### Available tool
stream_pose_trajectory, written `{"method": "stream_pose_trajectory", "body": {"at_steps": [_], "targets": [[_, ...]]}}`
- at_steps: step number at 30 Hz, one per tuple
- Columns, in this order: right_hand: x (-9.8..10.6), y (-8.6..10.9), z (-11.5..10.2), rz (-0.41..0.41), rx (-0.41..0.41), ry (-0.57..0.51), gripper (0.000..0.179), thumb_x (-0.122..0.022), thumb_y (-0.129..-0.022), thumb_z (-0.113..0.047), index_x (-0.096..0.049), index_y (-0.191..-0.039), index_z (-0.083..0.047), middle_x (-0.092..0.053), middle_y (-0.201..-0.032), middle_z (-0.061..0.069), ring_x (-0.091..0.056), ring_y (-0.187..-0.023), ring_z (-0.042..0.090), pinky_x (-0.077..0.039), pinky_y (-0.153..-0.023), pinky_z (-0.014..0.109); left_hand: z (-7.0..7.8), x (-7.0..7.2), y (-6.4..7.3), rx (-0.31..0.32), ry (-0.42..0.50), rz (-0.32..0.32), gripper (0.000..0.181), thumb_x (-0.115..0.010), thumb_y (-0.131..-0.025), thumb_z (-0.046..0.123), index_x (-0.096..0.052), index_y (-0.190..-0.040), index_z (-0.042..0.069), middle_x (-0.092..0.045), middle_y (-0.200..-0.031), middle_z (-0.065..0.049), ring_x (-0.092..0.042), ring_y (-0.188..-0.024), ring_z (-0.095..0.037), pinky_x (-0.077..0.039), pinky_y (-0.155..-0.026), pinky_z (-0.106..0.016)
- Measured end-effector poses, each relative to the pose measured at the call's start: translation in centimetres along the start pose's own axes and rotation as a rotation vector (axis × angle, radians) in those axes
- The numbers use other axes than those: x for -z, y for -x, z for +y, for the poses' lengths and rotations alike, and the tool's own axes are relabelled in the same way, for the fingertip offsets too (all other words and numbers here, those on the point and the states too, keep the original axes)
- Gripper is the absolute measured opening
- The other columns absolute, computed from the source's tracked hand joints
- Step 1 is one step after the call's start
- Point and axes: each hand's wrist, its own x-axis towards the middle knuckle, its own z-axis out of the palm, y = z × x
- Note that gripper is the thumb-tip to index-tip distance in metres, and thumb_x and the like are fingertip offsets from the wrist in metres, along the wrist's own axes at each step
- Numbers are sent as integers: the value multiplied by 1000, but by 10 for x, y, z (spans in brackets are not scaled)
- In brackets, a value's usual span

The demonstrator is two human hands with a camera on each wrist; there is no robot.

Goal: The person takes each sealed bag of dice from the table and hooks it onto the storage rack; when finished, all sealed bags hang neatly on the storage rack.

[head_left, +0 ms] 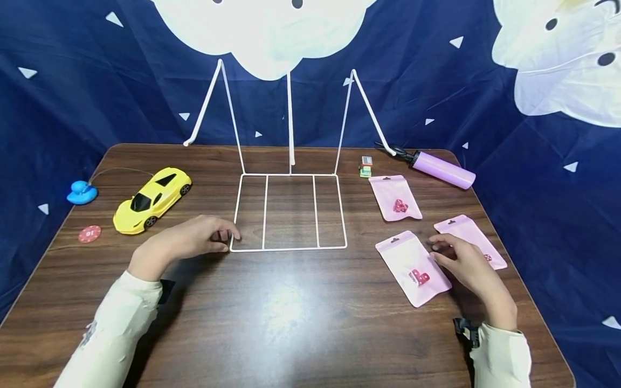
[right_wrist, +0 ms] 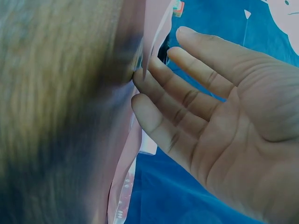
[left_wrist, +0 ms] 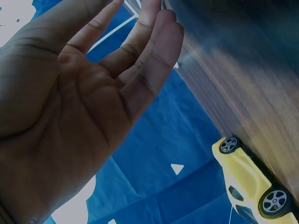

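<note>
My left hand (head_left: 194, 237) hovers at the left front corner of a white wire rack (head_left: 291, 249), its fingertips overlapping the rack's side wire. The left wrist view shows this palm (left_wrist: 79, 98) holding nothing, fingers loosely bent. Over on the right, my right hand (head_left: 466, 264) is between two pink zip pouches. One pouch (head_left: 395, 256) lies to its left with red dice (head_left: 420, 277) visible in it; the other pouch (head_left: 468, 230) is partly hidden behind the hand. Seen from the right wrist, relaxed fingers (right_wrist: 177, 116) come right beside a pink pouch edge (right_wrist: 124, 172), holding nothing.
A third pink pouch (head_left: 388, 191) with red dice lies farther back, near a small green toy (head_left: 366, 168). A purple hand pump (head_left: 443, 169) is at the back right. Left are a yellow toy car (head_left: 152, 202), a blue duck (head_left: 82, 193) and a red chip (head_left: 89, 234).
</note>
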Motion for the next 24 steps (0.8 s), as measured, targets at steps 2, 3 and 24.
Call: {"method": "stream_pose_trajectory", "body": {"at_steps": [2, 3, 24], "targets": [[0, 0, 1, -1, -2, -3, 32, -79, -95, 0, -68, -124, 7, -76, -104, 19, -72, -88, 31, -56, -77, 39, 1, 0, -1, -1, 7, 1, 25, -81, -92, 0, -75, -115, 10, -67, -93, 4, -62, -87, -14, -54, -78, -40], [0, 1, 1, 0, -3, -4, 32, -79, -95, 0, -68, -124, 7, -76, -104, 19, -72, -88, 30, -56, -77, 39, 1, -1, -2, 1, 7, 1, 25, -81, -92, 0, -75, -114, 11, -67, -92, 5, -61, -86, -14, -54, -78, -40], [-3, 1, 2, -37, 0, -16, 22, -71, -98, 3, -69, -120, 7, -72, -94, 9, -62, -82, 19, -50, -73, 32, 0, -8, -9, 31, -13, -9, 23, -81, -90, -3, -72, -105, 12, -63, -87, 5, -58, -81, -13, -51, -74, -38]]}}
